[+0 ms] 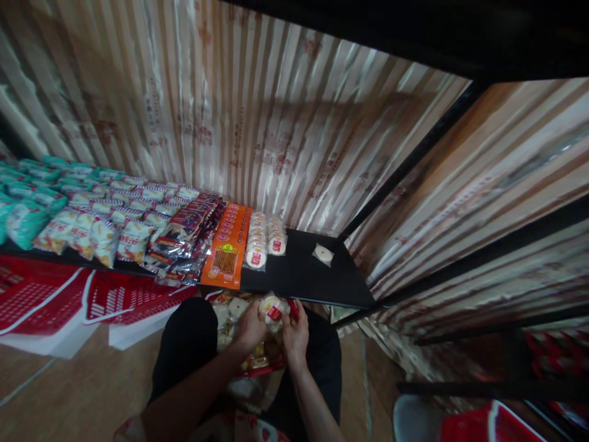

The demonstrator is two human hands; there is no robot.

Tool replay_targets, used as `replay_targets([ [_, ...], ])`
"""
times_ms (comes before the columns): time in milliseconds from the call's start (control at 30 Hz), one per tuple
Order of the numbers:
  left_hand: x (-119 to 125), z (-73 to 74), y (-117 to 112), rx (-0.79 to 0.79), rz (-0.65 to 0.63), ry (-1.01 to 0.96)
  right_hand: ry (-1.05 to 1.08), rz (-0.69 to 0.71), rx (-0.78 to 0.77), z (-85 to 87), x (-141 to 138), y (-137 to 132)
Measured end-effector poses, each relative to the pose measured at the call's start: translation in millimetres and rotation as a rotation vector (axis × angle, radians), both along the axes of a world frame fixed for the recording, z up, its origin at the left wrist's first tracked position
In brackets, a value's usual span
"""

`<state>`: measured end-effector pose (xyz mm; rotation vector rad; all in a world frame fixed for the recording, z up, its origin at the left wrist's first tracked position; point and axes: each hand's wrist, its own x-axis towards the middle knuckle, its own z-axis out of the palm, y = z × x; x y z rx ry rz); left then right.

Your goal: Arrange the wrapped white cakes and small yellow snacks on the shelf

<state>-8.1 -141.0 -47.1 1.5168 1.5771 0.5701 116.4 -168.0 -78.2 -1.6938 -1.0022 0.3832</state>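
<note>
A round, pale wrapped snack (271,307) with a red label is between my hands, above a basket (264,371) of mixed packets that sits between the knees. My left hand (251,326) closes on its left side. My right hand (296,334) has its fingers curled at the right side of the same packet. On the black shelf (301,276) just beyond stand two rows of similar round snacks, a left row (256,248) and a right row (277,238). One single round packet (323,253) lies apart to the right.
Left along the shelf are a flat orange packet (226,248), dark red packets (188,227), white snack bags (105,236) and teal bags (27,221). Red baskets (115,298) stand under the shelf. A black frame post (414,162) and corrugated plastic sheeting (276,123) enclose the back and right.
</note>
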Motion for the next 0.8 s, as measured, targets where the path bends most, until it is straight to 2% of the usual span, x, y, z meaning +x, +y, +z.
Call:
replay_targets([
  [67, -2, 4.5, 3, 0.042, -0.053, 0.042, -0.064, 0.035, -0.041, 10.1, 3, -1],
  [167, -3, 11.4, 7, 0.094, -0.130, 0.073, -0.043, 0.092, -0.110, 17.5, 7, 2],
  [433, -3, 20.2, 16, 0.165, -0.199, 0.067, 0.139, 0.148, -0.112, 11.7, 13, 9],
  [600, -1, 24.5, 25, 0.185, -0.211, 0.043, 0.235, 0.137, -0.074, 15.0, 15, 12],
  [800, 8, 29.5, 39, 0.200, -0.114, -0.036, 0.299, 0.133, -0.059, 22.7, 22, 19],
])
